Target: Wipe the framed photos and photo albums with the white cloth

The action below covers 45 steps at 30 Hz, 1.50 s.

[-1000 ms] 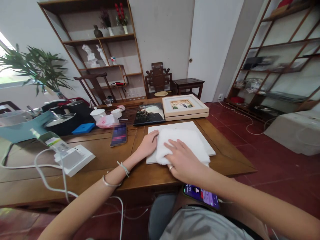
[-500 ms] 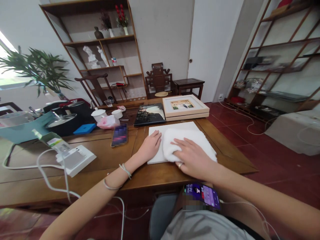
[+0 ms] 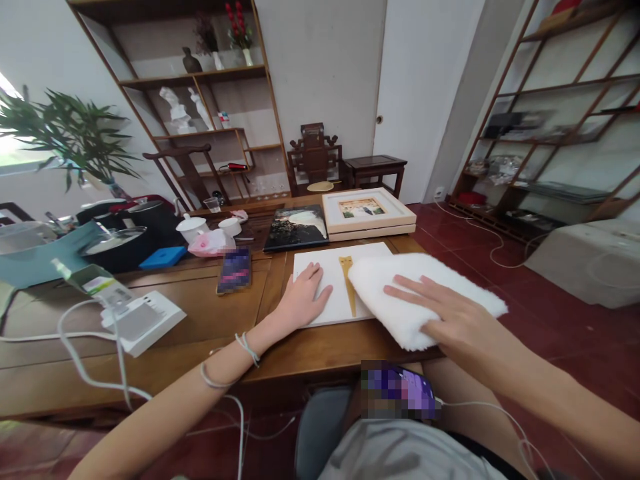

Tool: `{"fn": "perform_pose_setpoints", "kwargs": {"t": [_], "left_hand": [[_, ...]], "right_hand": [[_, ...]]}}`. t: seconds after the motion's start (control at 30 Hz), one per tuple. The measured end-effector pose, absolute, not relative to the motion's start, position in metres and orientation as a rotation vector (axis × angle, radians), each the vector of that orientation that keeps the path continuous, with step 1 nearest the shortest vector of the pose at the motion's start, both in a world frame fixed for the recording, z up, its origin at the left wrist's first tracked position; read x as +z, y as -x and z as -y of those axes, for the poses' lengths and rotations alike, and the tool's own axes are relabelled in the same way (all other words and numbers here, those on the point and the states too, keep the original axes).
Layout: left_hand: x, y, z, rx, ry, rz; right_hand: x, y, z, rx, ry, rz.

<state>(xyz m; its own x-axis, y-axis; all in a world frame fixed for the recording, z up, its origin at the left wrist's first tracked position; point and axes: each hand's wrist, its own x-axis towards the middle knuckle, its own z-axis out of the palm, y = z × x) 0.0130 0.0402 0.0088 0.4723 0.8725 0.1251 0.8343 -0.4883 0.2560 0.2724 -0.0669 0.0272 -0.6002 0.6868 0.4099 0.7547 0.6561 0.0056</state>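
Observation:
My left hand point(image 3: 303, 297) lies flat with its fingers stretched out on the left part of a white rectangular board point(image 3: 333, 310). A tapering golden shape point(image 3: 347, 277) shows on the board's white face, to the right of that hand. My right hand point(image 3: 440, 310) grips a thick, fluffy white cloth point(image 3: 390, 307), with fingers on top and the thumb by its near edge. The cloth covers the board's right part and reaches out past the table's edge. Whether it touches the board, I cannot tell.
A framed picture in a pale box point(image 3: 370, 220) and a dark glossy picture point(image 3: 295, 227) lie behind the board. Left of them are a phone point(image 3: 235, 270), a pink-and-white bag point(image 3: 213, 243), a white box point(image 3: 145, 320) and a looping cable point(image 3: 70, 363). Another phone point(image 3: 400, 390) rests on my lap.
The white cloth has moved right with my right hand, uncovering the golden shape on the board. My left hand stays on the board's left side, its thumb now spread further out.

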Motion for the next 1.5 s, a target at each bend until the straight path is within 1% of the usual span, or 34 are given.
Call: {"fn": "perform_pose_setpoints", "kwargs": {"t": [0.1,0.23,0.37,0.6,0.7,0.83,1.03,1.17,1.33,1.5], "left_hand": [[0.010,-0.014,-0.039,0.342,-2.561,-1.491],[0.010,-0.013,-0.039,0.350,-2.565,-1.482],[0.009,-0.014,-0.038,0.357,-2.560,-1.498],[0.010,-0.013,-0.038,0.349,-2.562,-1.486],[0.009,-0.011,-0.039,0.365,-2.577,-1.474],[0.005,-0.012,-0.039,0.420,-2.604,-1.490],[0.005,-0.014,-0.035,0.445,-2.613,-1.588],[0.005,-0.014,-0.035,0.473,-2.624,-1.554],[0.005,-0.013,-0.037,0.511,-2.613,-1.509],[0.006,-0.013,-0.037,0.499,-2.616,-1.499]], "right_hand": [[0.024,-0.269,0.058,-0.282,1.202,2.531],[0.014,-0.266,0.047,-0.131,1.259,2.582],[0.014,-0.266,0.031,-0.030,1.252,2.575],[0.021,-0.264,-0.033,-0.126,1.296,2.581],[0.019,-0.263,-0.045,-0.139,1.282,2.562],[0.014,-0.265,-0.029,-0.147,1.246,2.550],[0.014,-0.272,0.028,-0.109,1.182,2.561],[0.013,-0.277,0.036,-0.104,1.201,2.531],[0.018,-0.274,-0.005,-0.101,1.346,2.487],[0.027,-0.260,-0.053,0.003,1.468,2.476]]}}
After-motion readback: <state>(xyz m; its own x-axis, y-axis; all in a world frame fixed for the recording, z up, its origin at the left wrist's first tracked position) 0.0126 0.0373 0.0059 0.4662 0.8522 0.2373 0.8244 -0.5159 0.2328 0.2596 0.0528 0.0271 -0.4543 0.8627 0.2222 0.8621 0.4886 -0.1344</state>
